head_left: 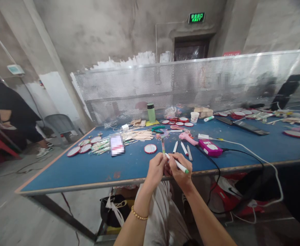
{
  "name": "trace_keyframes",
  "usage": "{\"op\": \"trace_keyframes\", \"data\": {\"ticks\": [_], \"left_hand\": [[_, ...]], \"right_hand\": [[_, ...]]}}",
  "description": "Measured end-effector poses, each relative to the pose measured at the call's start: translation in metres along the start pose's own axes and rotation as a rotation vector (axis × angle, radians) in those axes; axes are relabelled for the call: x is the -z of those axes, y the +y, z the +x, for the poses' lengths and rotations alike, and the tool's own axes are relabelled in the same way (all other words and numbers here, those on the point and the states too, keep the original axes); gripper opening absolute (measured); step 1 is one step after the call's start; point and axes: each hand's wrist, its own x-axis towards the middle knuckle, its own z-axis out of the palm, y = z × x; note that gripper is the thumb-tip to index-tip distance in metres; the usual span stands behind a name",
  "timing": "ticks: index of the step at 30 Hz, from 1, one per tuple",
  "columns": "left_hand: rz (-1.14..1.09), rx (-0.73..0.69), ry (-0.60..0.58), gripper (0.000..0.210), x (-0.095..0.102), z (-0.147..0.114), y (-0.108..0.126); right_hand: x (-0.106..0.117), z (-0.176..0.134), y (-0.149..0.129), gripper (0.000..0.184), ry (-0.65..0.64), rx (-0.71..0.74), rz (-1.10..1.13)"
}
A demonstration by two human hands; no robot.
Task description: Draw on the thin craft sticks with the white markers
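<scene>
My left hand (155, 168) is closed on a thin flat stick (163, 146), which points away from me and carries pink and green colour along its face. In my right hand (182, 174) is a white marker (177, 164) with a green end; its other end reaches the stick close to my left fingers. Just beyond my hands lie several loose markers, among them a white marker (175, 147) and a greyish marker (189, 152). A round white disc with a red rim (150, 148) rests left of the stick.
Plain wooden sticks (144, 135) and painted sticks (101, 146) lie on the blue table (88, 171). A pink glue gun (188, 137), purple box (210, 147) and cables are at right. Behind stand a green bottle (151, 113) and paper cup (194, 117). A person (13, 106) is at far left.
</scene>
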Motion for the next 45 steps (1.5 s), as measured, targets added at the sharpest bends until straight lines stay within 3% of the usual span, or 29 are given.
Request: {"op": "trace_keyframes", "data": {"ticks": [5,11,16,22,26,45], "left_hand": [[0.027,-0.027,0.012,0.039,0.0,-0.0002,0.0007],[-0.01,0.029,-0.018,0.037,-0.0021,-0.0017,0.0047],[0.033,-0.012,0.015,0.039,-0.0016,-0.0012,0.0023],[-0.058,0.059,-0.043,0.036,-0.0023,-0.0011,0.0036],[-0.08,0.057,-0.042,0.035,-0.0017,-0.001,0.0023],[0.079,-0.012,0.016,0.036,-0.0009,-0.0019,0.0079]], "right_hand": [[-0.0005,0.0006,-0.0001,0.016,-0.034,0.033,0.012],[0.0003,0.0,0.001,0.016,0.044,0.028,-0.029],[0.0004,0.0011,0.0011,0.015,-0.026,0.085,-0.001],[0.0014,-0.0011,0.0038,0.015,0.059,0.006,-0.042],[0.0034,-0.0028,0.004,0.016,0.051,-0.015,-0.04],[0.0013,-0.001,0.0009,0.015,-0.011,0.011,0.036]]}}
